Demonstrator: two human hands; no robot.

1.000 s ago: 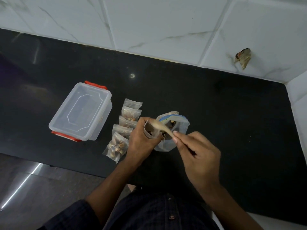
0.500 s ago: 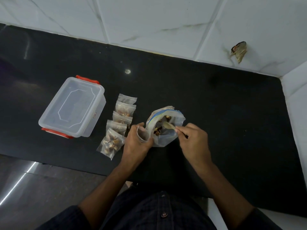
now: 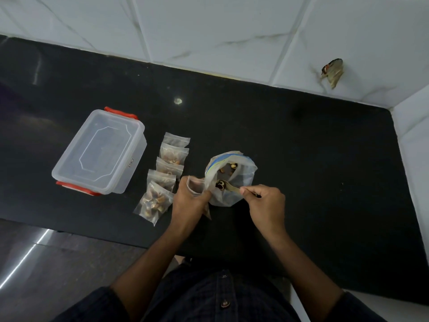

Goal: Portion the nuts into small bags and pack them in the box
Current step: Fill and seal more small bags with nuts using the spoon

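Right hand (image 3: 265, 203) pinches the handle of a small spoon (image 3: 228, 186) between thumb and curled fingers, and the spoon's bowl, loaded with a dark nut or two, sits over the open mouth of the big zip bag (image 3: 232, 180). That big bag stands on the black counter (image 3: 301, 159) with its blue-striped rim folded wide, and a few more nuts (image 3: 229, 168) show down inside it. Just to the left, the left hand (image 3: 189, 201) grips a small clear bag (image 3: 196, 185), fingers wrapped round it so that its mouth gapes upward right beside the big bag's rim; the two bags look to be touching there. I cannot tell whether anything is in the small bag yet.

Further left, a row of five filled small bags (image 3: 164, 175) lies on the counter, overlapping one another like shingles, the nearest one close to the left wrist. Beyond them stands the clear plastic box (image 3: 99, 152) with red clips at both ends, its lid on, a little apart from the row. White marble-look tiles (image 3: 209, 31) rise behind the counter.
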